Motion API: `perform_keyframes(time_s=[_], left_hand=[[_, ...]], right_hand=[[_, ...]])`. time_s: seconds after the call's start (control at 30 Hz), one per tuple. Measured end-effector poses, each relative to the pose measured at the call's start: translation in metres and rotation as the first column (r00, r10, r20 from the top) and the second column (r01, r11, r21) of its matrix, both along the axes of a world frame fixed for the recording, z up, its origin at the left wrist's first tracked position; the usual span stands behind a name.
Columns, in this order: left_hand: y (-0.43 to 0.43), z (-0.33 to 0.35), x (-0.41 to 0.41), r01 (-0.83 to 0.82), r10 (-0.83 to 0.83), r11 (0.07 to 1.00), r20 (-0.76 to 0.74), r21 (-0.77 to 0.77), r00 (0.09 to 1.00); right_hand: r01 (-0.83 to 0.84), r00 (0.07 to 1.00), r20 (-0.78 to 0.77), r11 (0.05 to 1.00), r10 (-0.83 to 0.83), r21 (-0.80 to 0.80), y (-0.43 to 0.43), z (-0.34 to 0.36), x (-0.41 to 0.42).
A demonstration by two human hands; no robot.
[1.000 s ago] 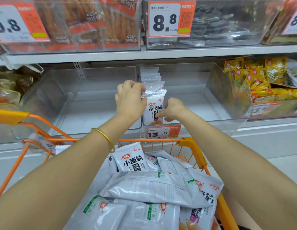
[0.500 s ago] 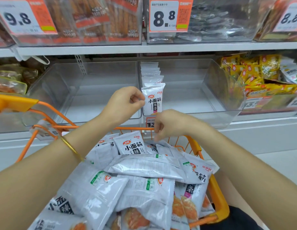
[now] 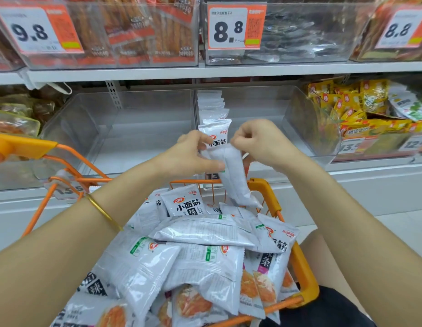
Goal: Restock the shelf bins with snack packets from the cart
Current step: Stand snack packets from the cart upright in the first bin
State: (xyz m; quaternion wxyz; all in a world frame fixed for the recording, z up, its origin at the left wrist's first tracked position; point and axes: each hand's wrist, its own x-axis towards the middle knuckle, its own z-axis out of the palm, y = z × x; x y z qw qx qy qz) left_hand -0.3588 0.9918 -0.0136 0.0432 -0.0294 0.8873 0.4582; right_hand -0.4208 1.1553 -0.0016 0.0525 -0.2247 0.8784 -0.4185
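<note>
Currently mid-transfer: left hand and right hand both pinch one packet at frame centre, above the cart. Next, I'd say: stand it upright fronting the row in the clear bin.

"小面筋" on packet; "8.8" on price tag

Orange cart, silver-white snack packets lettered black, with green and orange patches. Yellow bags at two o'clock, orange-and-white price tag at twelve.
</note>
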Motion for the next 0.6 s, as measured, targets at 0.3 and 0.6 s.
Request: perform_keyframes(time_s=[0.3,0.6], left_hand=[[0.001,-0.001,-0.024,-0.063,0.028,0.822,0.069,0.566,0.997],[-0.004,0.006,-0.03,-0.252,0.277,0.39,0.148,0.886,0.949]], right_hand=[[0.146,0.975,0.22,0.852,-0.037,-0.504,-0.016,0.007,0.002],[-0.13,0.855,0.463,0.962,0.232,-0.241,-0.005,-0.026,-0.004]])
